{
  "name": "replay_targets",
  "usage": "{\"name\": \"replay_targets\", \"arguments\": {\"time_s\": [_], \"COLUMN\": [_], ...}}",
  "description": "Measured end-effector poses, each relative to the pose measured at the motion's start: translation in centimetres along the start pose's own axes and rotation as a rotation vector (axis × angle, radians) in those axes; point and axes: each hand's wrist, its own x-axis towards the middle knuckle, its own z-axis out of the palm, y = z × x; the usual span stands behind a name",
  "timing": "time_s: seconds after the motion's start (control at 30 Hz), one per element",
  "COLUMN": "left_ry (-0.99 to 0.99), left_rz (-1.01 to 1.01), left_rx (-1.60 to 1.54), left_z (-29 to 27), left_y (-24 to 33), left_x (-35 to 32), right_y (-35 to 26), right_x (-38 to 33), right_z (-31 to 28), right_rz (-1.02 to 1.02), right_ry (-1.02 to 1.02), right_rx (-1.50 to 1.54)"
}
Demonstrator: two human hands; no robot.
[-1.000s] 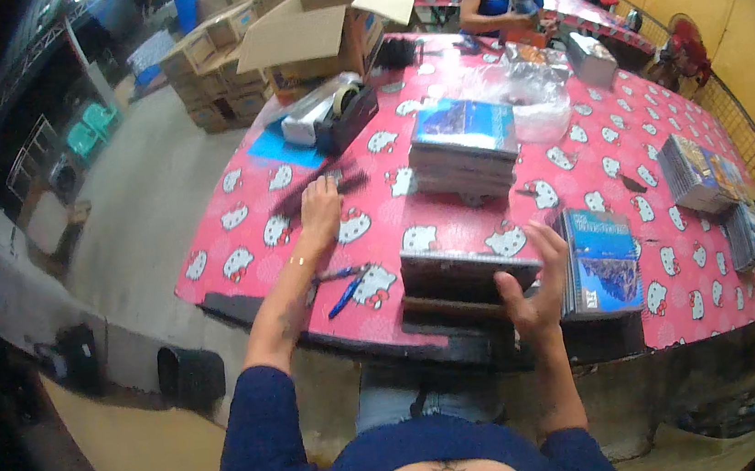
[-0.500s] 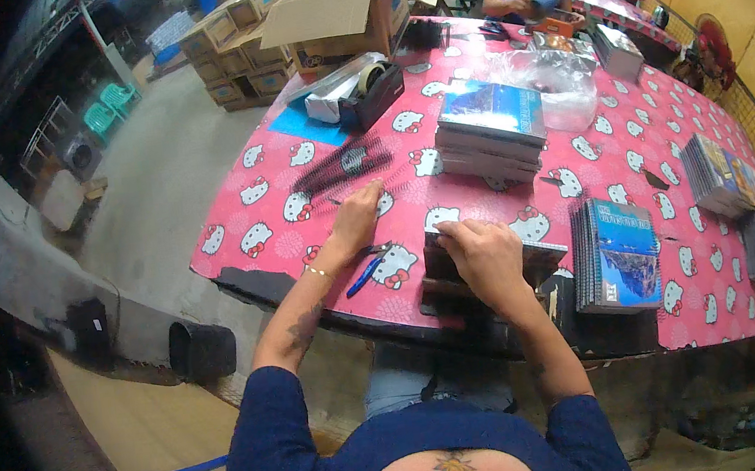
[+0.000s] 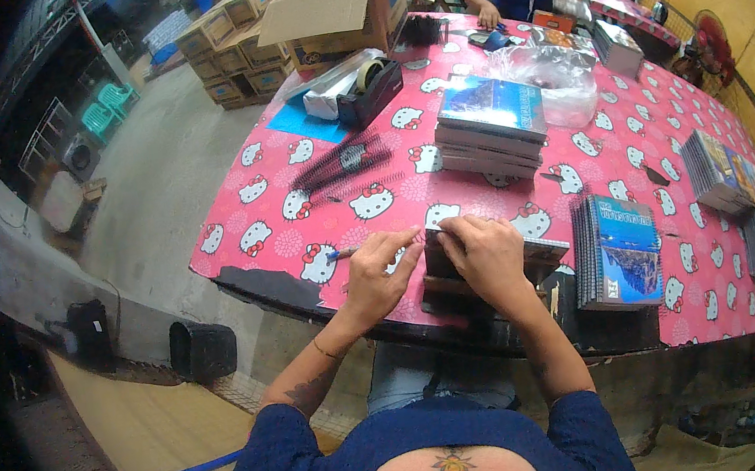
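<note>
In the head view, bunching the bent fingers of the right hand (image 3: 491,260) at the upper left corner of a dark, flat-sided block (image 3: 544,259); cannot tell whether pinching. Curving the thumb and forefinger of the left hand (image 3: 377,277) just left of it, tips close together; cannot tell whether gripping anything. As for the block: resting at a pink, cat-patterned tabletop's (image 3: 242,217) near edge, showing pale upper edges, partly hidden.

So it's one wide fisheye worn on the head, peering down and forward over the wearer's navy top (image 3: 433,413) at 6 o'clock. Left hand (image 3: 386,276) and right hand (image 3: 488,261) are pretty close, around mid-dial. The worktop (image 3: 561,144) stretches away toward 12, floor (image 3: 180,155) at 10, yellow wall (image 3: 743,32) at 2.
</note>
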Motion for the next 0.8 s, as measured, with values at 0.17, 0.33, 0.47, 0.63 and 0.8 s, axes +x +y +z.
{"name": "replay_targets", "arguments": {"time_s": [0.17, 0.33, 0.47, 0.63, 0.8], "left_ry": [0.092, -0.024, -0.105, -0.380, -0.287], "left_rz": [0.109, -0.005, 0.017, 0.176, 0.278], "left_rx": [0.122, 0.128, 0.126, 0.083, 0.161], "left_z": [0.5, 0.2, -0.6, -1.7, -0.8], "left_y": [-0.5, -0.8, -1.5, -1.9, -0.8], "left_x": [0.2, 0.6, 2.1, 4.6, 4.8], "right_y": [-0.2, -0.1, -0.2, 0.0, 0.5], "right_x": [0.0, 0.1, 0.0, 0.0, 0.0], "right_z": [0.0, -0.2, -0.2, -0.3, -2.5], "right_rz": [0.005, 0.007, -0.010, -0.008, -0.165], "right_ry": [-0.008, -0.010, -0.019, -0.045, 0.116], "right_rx": [-0.018, -0.016, -0.021, -0.010, -0.106]}}
